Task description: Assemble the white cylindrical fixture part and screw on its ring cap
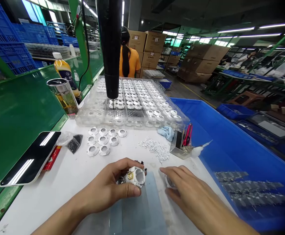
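My left hand is closed on a white round plastic housing with a gold ring on its side, held just above the white table. My right hand rests on the table beside it, fingers curled over a small pale part that is mostly hidden. A pile of small white pins lies just beyond both hands. Several white ring-shaped parts lie in rows further left. A black powered tool hangs down over a clear tray filled with white housings.
A phone and small bags lie at the left, with a glass jar and a bottle behind. A clear box of tools and a blue cloth sit right of centre. A blue bin borders the table. A person in orange stands beyond.
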`<action>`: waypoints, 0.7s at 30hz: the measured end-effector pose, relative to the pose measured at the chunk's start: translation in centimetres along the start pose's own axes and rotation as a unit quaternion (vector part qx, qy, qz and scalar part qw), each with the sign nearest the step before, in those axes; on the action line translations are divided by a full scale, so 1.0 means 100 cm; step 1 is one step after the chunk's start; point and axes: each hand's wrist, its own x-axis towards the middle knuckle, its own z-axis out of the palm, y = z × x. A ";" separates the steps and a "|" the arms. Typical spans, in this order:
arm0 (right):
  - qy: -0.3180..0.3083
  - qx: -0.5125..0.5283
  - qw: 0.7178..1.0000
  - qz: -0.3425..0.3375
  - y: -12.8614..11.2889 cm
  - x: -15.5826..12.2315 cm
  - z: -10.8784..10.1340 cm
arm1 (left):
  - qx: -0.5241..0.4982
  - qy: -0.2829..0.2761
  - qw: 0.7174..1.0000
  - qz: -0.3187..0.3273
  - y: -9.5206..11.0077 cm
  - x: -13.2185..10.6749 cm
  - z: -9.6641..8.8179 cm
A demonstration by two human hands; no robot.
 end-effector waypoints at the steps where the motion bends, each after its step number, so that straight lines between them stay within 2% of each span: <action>1: -0.013 0.001 1.000 0.006 -0.001 0.001 -0.003 | 0.015 0.001 1.000 0.003 0.001 0.000 0.000; 7: -0.054 0.073 0.994 0.052 0.002 -0.001 -0.015 | 0.075 0.020 0.997 -0.011 -0.001 0.001 0.000; 10: -0.017 0.169 0.982 0.081 -0.006 -0.005 -0.020 | 0.122 0.041 0.991 -0.023 -0.002 0.001 0.001; 13: 0.019 0.284 0.954 0.091 -0.023 -0.008 -0.025 | 0.132 0.023 0.991 -0.009 0.002 0.001 0.004; 16: 0.041 0.336 0.939 0.058 -0.038 -0.007 -0.027 | 0.153 0.016 0.987 0.041 0.005 -0.001 0.006; 21: 0.111 0.307 0.944 -0.044 -0.051 0.002 -0.025 | 0.186 0.009 0.978 0.089 -0.001 -0.001 0.007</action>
